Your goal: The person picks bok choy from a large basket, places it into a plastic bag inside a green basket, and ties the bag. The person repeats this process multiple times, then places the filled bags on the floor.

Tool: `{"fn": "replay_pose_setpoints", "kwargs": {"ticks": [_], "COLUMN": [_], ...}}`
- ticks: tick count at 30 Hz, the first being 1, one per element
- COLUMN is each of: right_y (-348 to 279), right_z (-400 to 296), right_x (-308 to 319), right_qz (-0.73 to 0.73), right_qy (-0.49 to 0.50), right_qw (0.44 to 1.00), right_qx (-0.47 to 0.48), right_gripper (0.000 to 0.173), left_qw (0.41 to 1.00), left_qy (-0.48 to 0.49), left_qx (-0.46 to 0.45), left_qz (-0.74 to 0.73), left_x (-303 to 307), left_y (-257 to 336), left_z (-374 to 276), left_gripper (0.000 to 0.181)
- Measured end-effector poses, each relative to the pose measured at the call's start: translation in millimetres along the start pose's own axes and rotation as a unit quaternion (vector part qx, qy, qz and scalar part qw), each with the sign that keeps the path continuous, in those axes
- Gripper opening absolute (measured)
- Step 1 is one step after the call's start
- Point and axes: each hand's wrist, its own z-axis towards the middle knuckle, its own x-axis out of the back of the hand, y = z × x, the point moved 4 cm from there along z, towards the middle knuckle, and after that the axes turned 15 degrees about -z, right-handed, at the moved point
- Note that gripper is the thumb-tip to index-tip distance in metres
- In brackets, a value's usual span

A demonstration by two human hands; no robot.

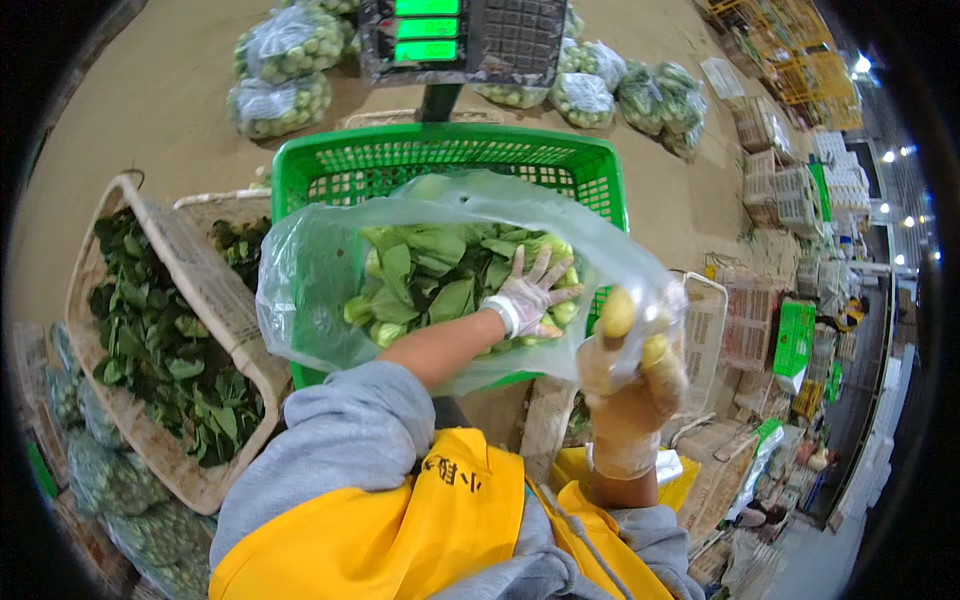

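Note:
My left hand (534, 294), in a thin clear glove, presses with fingers spread on the leafy greens (450, 281). These look like bok choy, their pale stem ends along the sides of a clear plastic bag (315, 247). The bag lies wide-mouthed inside a green plastic basket (450, 139). At the basket's right side, my right hand (630, 382), blurred and also gloved, grips the bag's edge; its fingertips look yellow. Beyond the basket rises a scale display (461, 41) with lit green readouts, mounted on a post.
To the left, a tilted, dirty white crate (247, 360) holds loose dark greens. Bagged vegetables (112, 465) lie beyond it. More filled bags (281, 71) sit on the floor past the scale. Stacked crates (750, 315) and a yellow container (574, 469) stand at the right.

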Motion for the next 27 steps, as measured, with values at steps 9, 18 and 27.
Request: {"fn": "replay_pose_setpoints", "kwargs": {"ticks": [9, 18, 27], "right_y": [7.9, -54.2, 373.4], "right_z": [18.4, 4.6, -53.3], "right_x": [63.3, 14.9, -363.7], "right_qz": [-0.016, -0.572, -0.574], "right_qy": [0.049, 0.272, -0.518], "right_qw": [0.999, 0.639, 0.627], "right_qx": [-0.009, 0.437, 0.099], "right_gripper": [0.055, 0.037, 0.021], "left_qw": [0.926, 0.776, 0.755], "left_qy": [-0.248, 0.202, 0.466], "left_qx": [0.072, 0.229, 0.251], "left_qz": [-0.276, -0.552, -0.388], "left_x": [119.6, 223.1, 219.5], "left_y": [67.4, 47.7, 49.9], "left_z": [-71.2, -337.3, -557.4], "left_gripper": [0.04, 0.043, 0.032]}}
